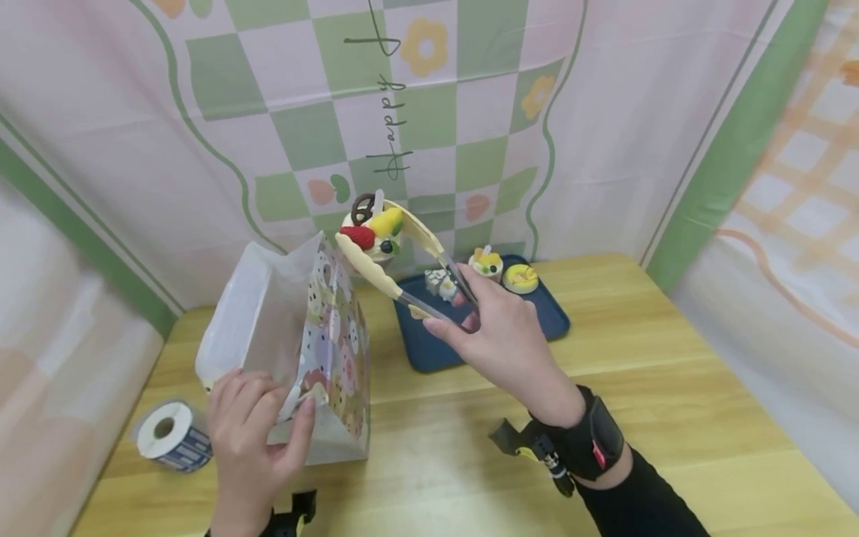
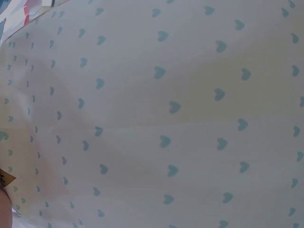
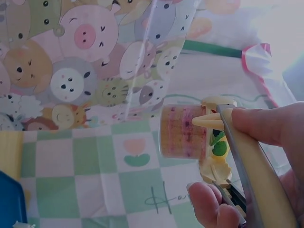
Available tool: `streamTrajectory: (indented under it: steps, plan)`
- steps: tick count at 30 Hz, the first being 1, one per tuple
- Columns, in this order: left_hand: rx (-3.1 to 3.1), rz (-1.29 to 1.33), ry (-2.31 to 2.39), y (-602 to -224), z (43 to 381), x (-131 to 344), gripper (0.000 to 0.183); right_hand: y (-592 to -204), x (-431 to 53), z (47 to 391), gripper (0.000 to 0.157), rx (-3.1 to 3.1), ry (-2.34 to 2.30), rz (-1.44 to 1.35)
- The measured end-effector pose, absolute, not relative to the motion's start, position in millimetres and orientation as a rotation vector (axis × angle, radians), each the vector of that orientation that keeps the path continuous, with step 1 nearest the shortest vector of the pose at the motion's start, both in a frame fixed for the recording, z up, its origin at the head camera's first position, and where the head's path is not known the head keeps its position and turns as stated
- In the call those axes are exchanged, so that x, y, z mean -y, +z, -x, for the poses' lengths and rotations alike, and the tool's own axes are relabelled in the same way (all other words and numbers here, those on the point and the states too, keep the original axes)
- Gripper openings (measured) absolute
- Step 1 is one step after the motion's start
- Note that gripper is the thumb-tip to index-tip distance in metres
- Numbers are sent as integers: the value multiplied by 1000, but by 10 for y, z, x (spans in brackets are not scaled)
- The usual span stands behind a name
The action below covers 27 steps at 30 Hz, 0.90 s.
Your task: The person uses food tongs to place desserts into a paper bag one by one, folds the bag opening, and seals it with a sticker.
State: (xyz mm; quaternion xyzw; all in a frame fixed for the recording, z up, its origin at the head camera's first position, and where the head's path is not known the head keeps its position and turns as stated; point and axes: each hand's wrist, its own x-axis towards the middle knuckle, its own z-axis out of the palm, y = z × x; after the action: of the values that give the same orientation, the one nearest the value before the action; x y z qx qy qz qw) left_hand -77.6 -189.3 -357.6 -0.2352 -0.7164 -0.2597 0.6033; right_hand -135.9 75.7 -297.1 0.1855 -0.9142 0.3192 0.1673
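Observation:
My right hand (image 1: 510, 335) holds a pair of tongs (image 1: 376, 274) with cream-coloured tips. Between the tips is a dessert cup (image 1: 385, 224) topped with a pretzel, strawberry, yellow fruit and a blueberry. Its clear side shows pink and tan layers in the right wrist view, where the cup (image 3: 183, 135) lies sideways. The cup is raised beside the upper rim of a standing paper bag (image 1: 345, 358) printed with cartoon animals. My left hand (image 1: 251, 432) pinches the bag's near rim, thumb apart from the fingers. White paper with teal hearts (image 2: 137, 114) fills the left wrist view.
Behind the right hand, a blue tray (image 1: 426, 354) carries a small white cake (image 1: 439, 283), another dessert cup (image 1: 485, 261) and a round yellow pastry (image 1: 521, 278). A label roll (image 1: 177, 447) stands left of the bag. Printed curtains (image 1: 429, 119) enclose the wooden table (image 1: 671, 388).

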Motion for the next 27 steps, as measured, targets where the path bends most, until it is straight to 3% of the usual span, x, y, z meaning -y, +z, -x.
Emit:
streamTrajectory:
  steps: [14, 27]
  plan:
    - [1664, 543, -592, -3518, 783, 1835, 47, -2824, -609, 1204, 72, 2523, 934, -681]
    - [1681, 515, -587, -3547, 779, 1831, 46, -2767, -425, 1189, 77, 2417, 927, -899]
